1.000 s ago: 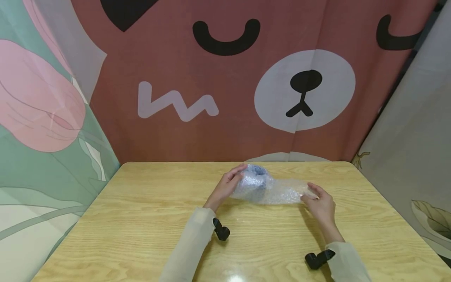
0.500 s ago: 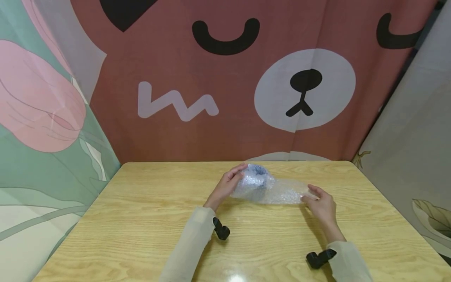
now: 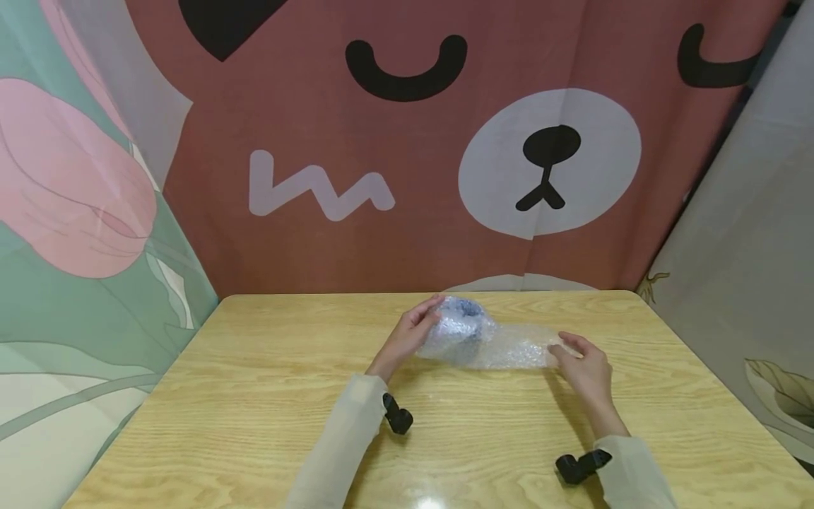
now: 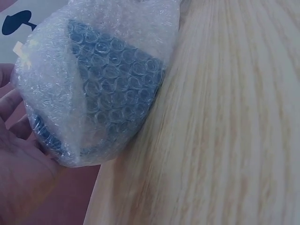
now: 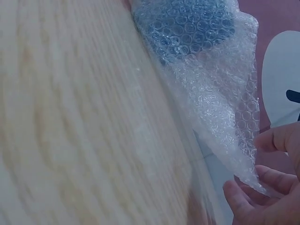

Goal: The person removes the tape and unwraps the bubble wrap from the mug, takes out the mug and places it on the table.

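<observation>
A blue object wrapped in clear bubble wrap (image 3: 459, 325) stands at the far middle of the table, its own kind hidden under the layers. My left hand (image 3: 412, 334) grips the bundle's left side, fingers along its far side. From the bundle a loose flap of bubble wrap (image 3: 518, 348) stretches out to the right. My right hand (image 3: 586, 371) pinches the end of that flap between thumb and fingers. In the left wrist view the blue shape (image 4: 115, 77) shows through the bubbles. The right wrist view has the flap (image 5: 211, 101) narrowing toward the right fingertips.
The wood-grain table (image 3: 267, 396) ends at a back edge close behind the bundle. A brown curtain with a bear's face (image 3: 407, 141) hangs behind it. Patterned curtains flank both sides. A black wrist camera (image 3: 398, 416) sits on each forearm.
My right hand has shifted slightly to the right along with its sleeve, close to the flap's end. The left hand and the bundle stay nearly where they were.
</observation>
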`<state>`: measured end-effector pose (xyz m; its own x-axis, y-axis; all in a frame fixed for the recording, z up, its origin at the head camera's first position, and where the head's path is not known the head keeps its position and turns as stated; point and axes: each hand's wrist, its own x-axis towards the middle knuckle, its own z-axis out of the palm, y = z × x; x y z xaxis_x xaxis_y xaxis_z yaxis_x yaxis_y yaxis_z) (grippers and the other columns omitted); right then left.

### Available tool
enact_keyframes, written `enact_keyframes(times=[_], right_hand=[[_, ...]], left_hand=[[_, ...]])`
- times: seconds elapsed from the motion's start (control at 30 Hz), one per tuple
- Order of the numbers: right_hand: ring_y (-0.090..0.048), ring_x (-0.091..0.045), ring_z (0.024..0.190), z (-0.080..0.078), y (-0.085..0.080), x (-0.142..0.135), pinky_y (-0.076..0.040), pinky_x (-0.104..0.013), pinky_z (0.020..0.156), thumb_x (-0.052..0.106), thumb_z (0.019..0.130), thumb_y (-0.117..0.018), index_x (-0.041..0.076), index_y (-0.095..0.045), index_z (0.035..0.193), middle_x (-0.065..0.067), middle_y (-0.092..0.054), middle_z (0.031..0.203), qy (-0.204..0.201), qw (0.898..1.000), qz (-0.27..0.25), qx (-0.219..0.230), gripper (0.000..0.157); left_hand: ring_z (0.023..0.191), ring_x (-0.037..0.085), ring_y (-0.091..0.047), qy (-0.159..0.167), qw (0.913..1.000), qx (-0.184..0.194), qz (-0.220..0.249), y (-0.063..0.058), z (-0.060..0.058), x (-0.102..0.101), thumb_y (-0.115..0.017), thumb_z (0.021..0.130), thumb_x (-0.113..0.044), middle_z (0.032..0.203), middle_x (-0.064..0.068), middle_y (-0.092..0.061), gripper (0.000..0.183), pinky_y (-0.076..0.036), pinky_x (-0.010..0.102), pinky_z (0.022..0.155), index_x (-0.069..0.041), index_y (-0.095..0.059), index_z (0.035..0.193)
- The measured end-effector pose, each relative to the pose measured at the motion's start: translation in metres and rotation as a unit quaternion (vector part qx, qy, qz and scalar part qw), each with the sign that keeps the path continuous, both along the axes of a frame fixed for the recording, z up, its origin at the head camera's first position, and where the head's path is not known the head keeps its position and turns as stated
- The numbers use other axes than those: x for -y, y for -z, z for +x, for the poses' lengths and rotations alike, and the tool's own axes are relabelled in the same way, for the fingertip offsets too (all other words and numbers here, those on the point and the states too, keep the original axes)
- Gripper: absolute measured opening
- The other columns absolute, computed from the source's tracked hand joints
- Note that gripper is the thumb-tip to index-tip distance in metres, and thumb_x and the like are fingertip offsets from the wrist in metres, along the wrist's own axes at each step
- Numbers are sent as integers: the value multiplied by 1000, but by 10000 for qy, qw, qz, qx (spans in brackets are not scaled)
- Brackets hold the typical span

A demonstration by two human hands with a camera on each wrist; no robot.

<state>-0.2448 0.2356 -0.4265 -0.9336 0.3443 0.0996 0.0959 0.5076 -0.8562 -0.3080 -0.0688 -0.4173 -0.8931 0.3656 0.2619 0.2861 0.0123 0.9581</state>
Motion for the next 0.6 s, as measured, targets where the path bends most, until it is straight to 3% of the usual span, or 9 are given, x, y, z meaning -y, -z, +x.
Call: enact_keyframes(times=[0.07, 0.13, 0.17, 0.2, 0.27, 0.37, 0.47, 0.6], right_hand=[[-56, -36, 110, 0, 0, -1, -45, -42, 81, 30, 94, -62, 5, -58, 133, -22, -58, 128, 5, 10000, -38, 10, 46], [-56, -36, 111, 0, -2, -1, -46, -42, 82, 31, 94, -61, 6, -58, 133, -22, -57, 128, -9, 9999, -108, -17, 47], [-55, -37, 113, 0, -3, -1, -46, -44, 84, 31, 94, -62, 6, -58, 133, -22, -57, 130, -17, 9999, -138, -53, 47], [-52, -38, 117, 0, -4, -1, -45, -47, 88, 31, 94, -62, 6, -58, 133, -22, -55, 132, -30, 9998, -174, -87, 47], [-46, -42, 124, 0, -6, -2, -41, -53, 95, 29, 94, -63, 5, -58, 132, -23, -51, 136, -29, 9996, -179, -228, 46], [-38, -44, 131, 0, -9, -1, -32, -58, 102, 25, 93, -64, 2, -58, 131, -23, -45, 142, -7, 9983, 19, -587, 45], [-36, -45, 131, 0, -13, 2, -25, -60, 105, 19, 91, -65, 1, -60, 130, -23, -45, 143, 14, 9933, 244, -1128, 43], [-39, -45, 129, 0, -20, 11, -22, -61, 105, 13, 88, -68, -1, -63, 125, -22, -48, 140, -65, 9797, 423, -1958, 39]], left_hand=[[110, 10, -53, -76, 10000, -7, -5, -1, 0, 0, -49, 103, -18, 155, 9, -29, 43, -46, 22, 76, -7, -45, 145], [85, 11, -53, -170, 9998, -54, -68, -3, 0, 1, -51, 103, -18, 154, 11, -32, 43, -42, 23, 60, -7, -46, 144], [86, 11, -53, -223, 9996, -111, -134, -4, 0, 1, -52, 102, -19, 153, 11, -34, 43, -41, 23, 60, -7, -47, 144], [86, 11, -54, -275, 9993, -140, -221, -6, 1, 2, -52, 102, -20, 152, 9, -36, 42, -43, 22, 62, -9, -49, 143], [104, 14, -57, -344, 9983, -238, -402, -8, 2, 3, -52, 102, -21, 151, 5, -38, 41, -48, 24, 76, -10, -50, 142], [135, 16, -37, -431, 9968, -314, -588, -11, 2, 4, -50, 103, -22, 150, 5, -41, 39, -40, 31, 101, -11, -52, 141], [131, 23, -44, -491, 9967, -253, -602, -12, 2, 4, -48, 104, -20, 148, 7, -43, 39, -42, 40, 100, -11, -51, 141], [125, 21, -50, -582, 9961, -188, -635, -11, -1, 2, -47, 104, -20, 144, 6, -48, 37, -44, 38, 98, -13, -52, 141]])
